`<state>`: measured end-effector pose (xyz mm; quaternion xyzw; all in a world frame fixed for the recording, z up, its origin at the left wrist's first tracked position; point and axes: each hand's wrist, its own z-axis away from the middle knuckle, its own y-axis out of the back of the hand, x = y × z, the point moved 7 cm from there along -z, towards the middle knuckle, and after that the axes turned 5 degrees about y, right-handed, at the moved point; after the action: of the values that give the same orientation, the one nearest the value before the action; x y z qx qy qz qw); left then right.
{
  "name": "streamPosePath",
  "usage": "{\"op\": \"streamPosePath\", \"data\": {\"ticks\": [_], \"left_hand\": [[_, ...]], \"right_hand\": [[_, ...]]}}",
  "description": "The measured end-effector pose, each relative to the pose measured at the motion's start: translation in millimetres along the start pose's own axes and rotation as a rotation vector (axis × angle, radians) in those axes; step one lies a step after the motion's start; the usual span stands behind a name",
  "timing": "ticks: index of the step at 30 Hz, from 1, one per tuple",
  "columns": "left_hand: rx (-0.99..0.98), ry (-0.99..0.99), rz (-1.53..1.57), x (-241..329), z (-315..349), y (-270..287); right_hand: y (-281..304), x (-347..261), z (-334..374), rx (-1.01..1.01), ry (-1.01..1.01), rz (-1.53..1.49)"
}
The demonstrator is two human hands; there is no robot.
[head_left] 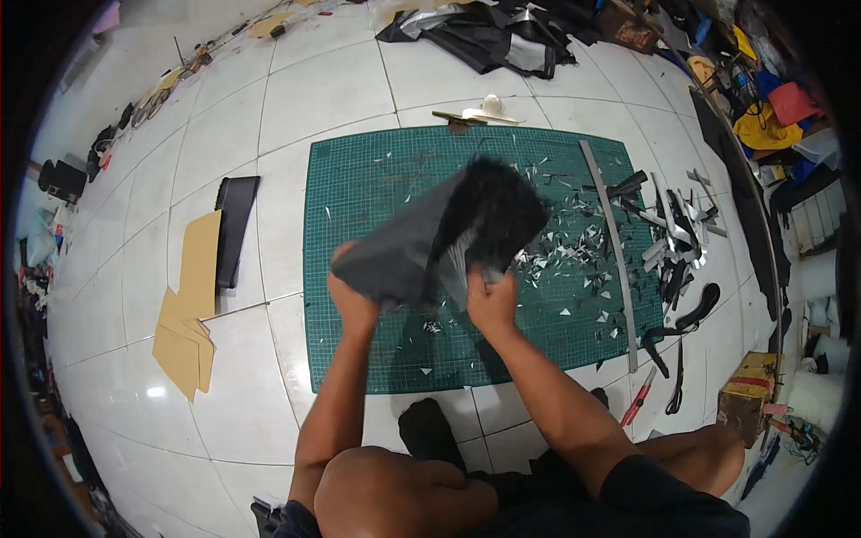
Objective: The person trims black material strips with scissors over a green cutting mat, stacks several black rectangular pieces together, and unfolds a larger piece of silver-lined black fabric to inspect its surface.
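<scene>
Both of my hands hold a black, grey-lined piece of fabric (448, 238) in the air above a green cutting mat (359, 179). My left hand (350, 300) grips its lower left edge. My right hand (491, 300) grips its lower right part. The upper end of the fabric is blurred from motion. Small light scraps (574, 260) lie scattered over the right half of the mat.
A long metal ruler (612, 242) lies along the mat's right side, with black and grey strips (673, 233) beyond it. Red-handled cutter (639, 399) near my right knee. Brown card pieces (190, 305) and a black panel (235, 229) lie left. Dark fabric pile (502, 36) at the back.
</scene>
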<state>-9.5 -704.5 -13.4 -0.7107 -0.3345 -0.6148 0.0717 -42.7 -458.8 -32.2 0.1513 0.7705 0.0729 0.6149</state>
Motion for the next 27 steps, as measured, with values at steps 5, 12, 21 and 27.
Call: {"op": "streamPosePath", "data": {"ticks": [5,12,21,27], "left_hand": [[-0.354,0.024,-0.223,51.3,-67.9,-12.4],[-0.828,0.076,-0.765,-13.2,-61.8,-111.2],[-0.223,-0.276,-0.473,-17.4,-26.2,-76.5],[-0.238,0.559,-0.381,-96.3,68.0,33.6]], "right_hand": [[8.5,8.3,19.0,-0.140,-0.715,-0.049],[-7.6,101.0,109.1,0.197,-0.749,-0.459],[-11.8,114.3,138.2,0.257,-1.028,-0.575],[-12.9,118.3,133.8,0.116,-1.163,-0.665]]}}
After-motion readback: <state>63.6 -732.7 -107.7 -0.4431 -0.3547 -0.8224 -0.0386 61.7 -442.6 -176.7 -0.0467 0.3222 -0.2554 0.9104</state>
